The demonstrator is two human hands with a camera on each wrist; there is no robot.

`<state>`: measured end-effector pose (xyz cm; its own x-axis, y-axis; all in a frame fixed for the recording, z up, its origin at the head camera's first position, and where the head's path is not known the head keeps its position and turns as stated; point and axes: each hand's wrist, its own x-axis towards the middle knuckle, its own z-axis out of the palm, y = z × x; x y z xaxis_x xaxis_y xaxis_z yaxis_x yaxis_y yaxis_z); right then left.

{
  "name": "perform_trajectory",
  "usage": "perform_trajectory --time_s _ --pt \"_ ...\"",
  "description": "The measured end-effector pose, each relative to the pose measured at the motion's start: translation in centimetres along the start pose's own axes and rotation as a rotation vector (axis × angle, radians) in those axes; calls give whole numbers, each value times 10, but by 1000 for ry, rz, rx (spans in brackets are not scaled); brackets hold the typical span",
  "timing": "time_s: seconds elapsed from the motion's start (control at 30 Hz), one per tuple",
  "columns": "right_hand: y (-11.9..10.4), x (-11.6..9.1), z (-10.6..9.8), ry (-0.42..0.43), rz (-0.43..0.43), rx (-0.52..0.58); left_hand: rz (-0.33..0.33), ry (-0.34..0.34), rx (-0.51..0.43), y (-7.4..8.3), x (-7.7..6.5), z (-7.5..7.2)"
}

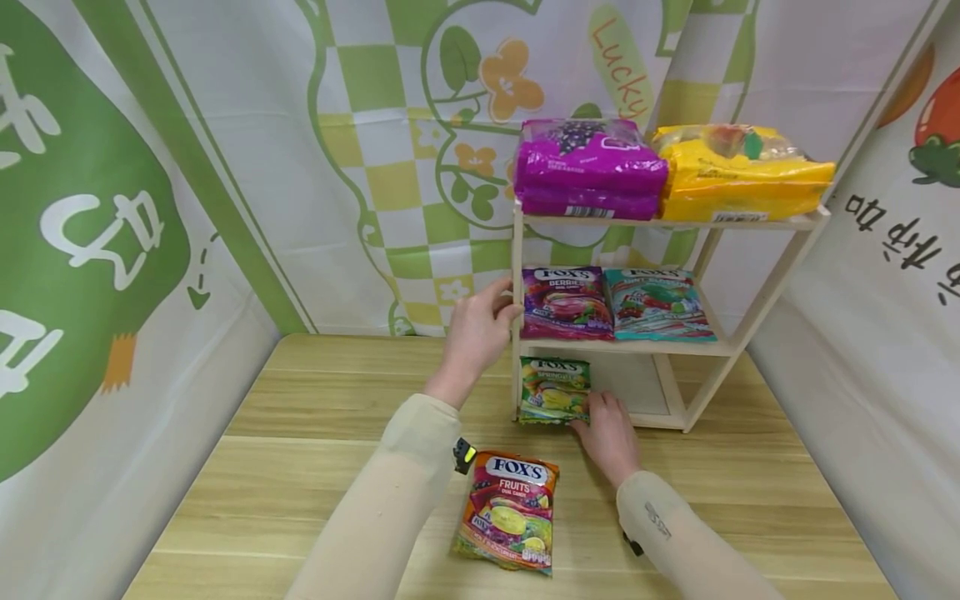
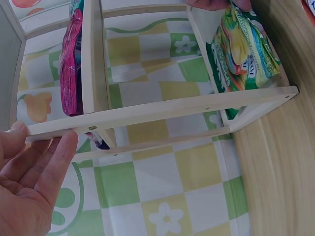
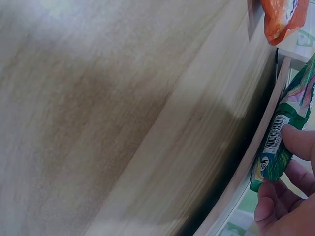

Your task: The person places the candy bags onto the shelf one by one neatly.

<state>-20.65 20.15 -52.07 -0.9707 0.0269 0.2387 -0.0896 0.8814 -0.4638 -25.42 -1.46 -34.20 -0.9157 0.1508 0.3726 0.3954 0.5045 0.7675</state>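
Observation:
On the bottom tier of a small wooden shelf (image 1: 630, 347) stands a green bag of Fox's candy (image 1: 555, 390), at the left end. My right hand (image 1: 611, 437) pinches its right lower edge; in the right wrist view the thumb lies beside the barcode of the green bag (image 3: 283, 142). My left hand (image 1: 480, 337) holds the shelf's left front post at middle-tier height. The left wrist view shows the thumb and fingers of the left hand (image 2: 34, 182) on opposite sides of that post (image 2: 162, 112).
An orange Fox's Fruits bag (image 1: 510, 512) lies on the wooden table (image 1: 247, 500) before the shelf. A purple Berries bag (image 1: 567, 304) and a teal bag (image 1: 660, 306) stand on the middle tier. Purple (image 1: 588, 171) and yellow packs (image 1: 742, 175) lie on top. Printed cloth walls surround the table.

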Motion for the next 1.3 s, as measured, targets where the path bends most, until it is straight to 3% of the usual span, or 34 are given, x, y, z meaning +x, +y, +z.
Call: perform_trajectory --time_s 0.27,1.3 --pt "0 4 2 -12 16 11 -5 -5 -1 1 0 0" --pt "11 6 0 41 -122 32 -32 -2 -44 1 0 2"
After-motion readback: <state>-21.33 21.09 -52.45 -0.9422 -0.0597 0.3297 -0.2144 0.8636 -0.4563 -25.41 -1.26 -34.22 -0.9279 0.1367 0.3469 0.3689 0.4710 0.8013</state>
